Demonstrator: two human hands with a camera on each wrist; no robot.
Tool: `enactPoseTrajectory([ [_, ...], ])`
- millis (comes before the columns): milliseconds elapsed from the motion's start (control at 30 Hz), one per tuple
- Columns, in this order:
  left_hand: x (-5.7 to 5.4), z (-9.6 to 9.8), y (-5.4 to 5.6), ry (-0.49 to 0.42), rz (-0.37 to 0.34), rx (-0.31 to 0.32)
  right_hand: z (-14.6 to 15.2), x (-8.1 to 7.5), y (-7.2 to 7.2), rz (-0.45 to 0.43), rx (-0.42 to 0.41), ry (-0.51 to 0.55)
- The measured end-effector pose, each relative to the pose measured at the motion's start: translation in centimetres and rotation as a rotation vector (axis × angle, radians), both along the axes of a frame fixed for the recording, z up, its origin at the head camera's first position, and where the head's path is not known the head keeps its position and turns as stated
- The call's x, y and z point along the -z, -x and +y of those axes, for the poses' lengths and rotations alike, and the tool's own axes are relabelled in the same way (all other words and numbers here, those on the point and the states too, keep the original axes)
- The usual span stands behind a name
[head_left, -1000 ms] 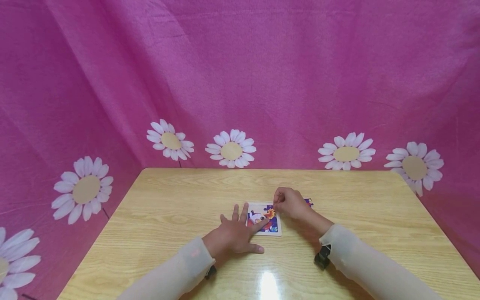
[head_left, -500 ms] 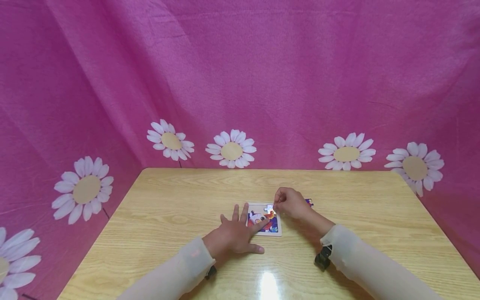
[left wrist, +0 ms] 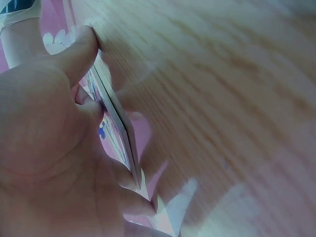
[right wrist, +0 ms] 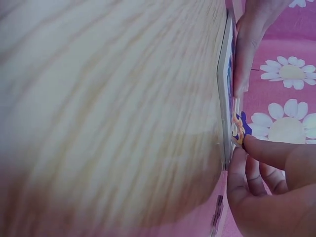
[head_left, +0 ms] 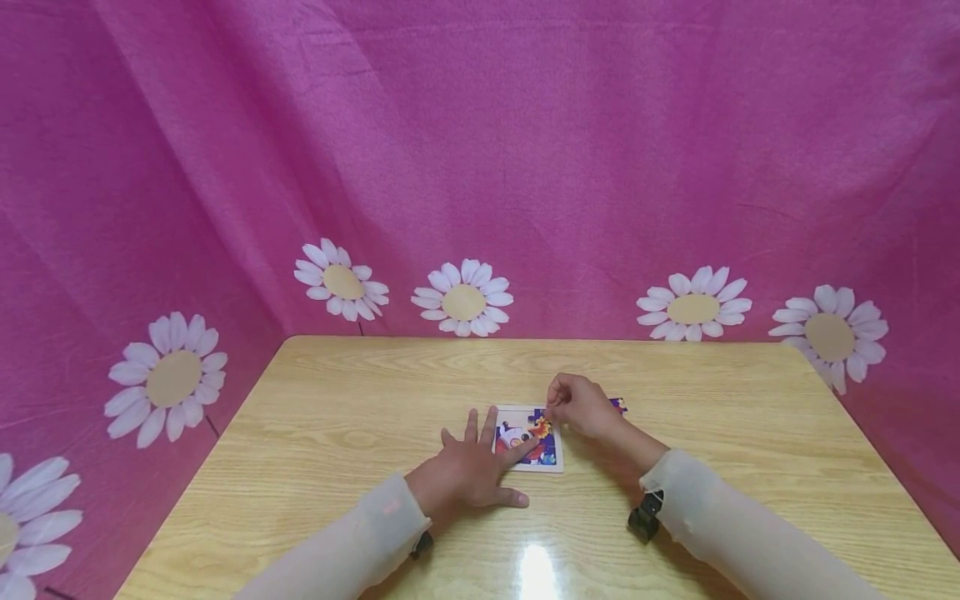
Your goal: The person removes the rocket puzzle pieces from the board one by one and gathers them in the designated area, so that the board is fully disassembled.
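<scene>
A small square jigsaw puzzle in a pale frame [head_left: 556, 463] lies on the table, part of its tray bare at the upper left. My left hand [head_left: 472, 473] is spread with straight fingers, one of them resting across the assembled picture. Between thumb and fingertips my right hand [head_left: 583, 406] pinches a purple and orange puzzle piece [right wrist: 243, 129] at the puzzle's upper right corner. In the right wrist view this piece stands tilted up from the frame. The left wrist view has the left palm [left wrist: 54, 143] beside the puzzle's edge.
Another purple puzzle piece [head_left: 618, 405] lies on the wooden table [head_left: 375, 383], partly hidden behind the right hand. A pink curtain [head_left: 570, 167] with white daisies hangs around the table's back and sides.
The pinched piece tips under the right fingers: its face flashed bright half a second ago and shows purple and orange again now. The left hand stays still.
</scene>
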State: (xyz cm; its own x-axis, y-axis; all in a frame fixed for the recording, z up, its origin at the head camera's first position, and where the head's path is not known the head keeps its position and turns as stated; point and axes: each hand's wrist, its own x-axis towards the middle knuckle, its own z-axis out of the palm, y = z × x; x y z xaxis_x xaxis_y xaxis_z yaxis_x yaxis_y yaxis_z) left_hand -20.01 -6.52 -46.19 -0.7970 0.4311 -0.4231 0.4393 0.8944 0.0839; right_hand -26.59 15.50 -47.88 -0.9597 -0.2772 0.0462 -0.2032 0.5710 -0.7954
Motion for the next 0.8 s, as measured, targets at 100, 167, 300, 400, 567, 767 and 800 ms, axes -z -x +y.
enactPoseTrajectory([
  [100, 0.01, -0.03, -0.01, 0.001, 0.002, 0.004, -0.02, 0.0, 0.01, -0.006, 0.003, 0.001],
  [167, 0.02, -0.05, -0.01, 0.001, 0.0, 0.003, -0.01, 0.0, 0.04, -0.016, -0.001, 0.0],
  [300, 0.09, -0.07, -0.01, 0.001, 0.001, 0.001, 0.01, 0.07, 0.14, -0.041, -0.01, 0.01],
  [400, 0.08, -0.05, -0.04, -0.007, 0.004, -0.005, 0.11, 0.19, 0.27, -0.048, -0.022, 0.011],
  [567, -0.04, -0.05, -0.17, -0.017, 0.006, -0.011, 0.17, 0.25, 0.35, -0.041, -0.041, 0.003],
  [767, -0.11, -0.03, -0.22, -0.004, 0.006, -0.006, 0.06, 0.2, 0.37, -0.05, -0.024, -0.022],
  [800, -0.12, -0.03, -0.22, -0.002, 0.006, -0.005, 0.05, 0.19, 0.37, -0.047, -0.026, -0.025],
])
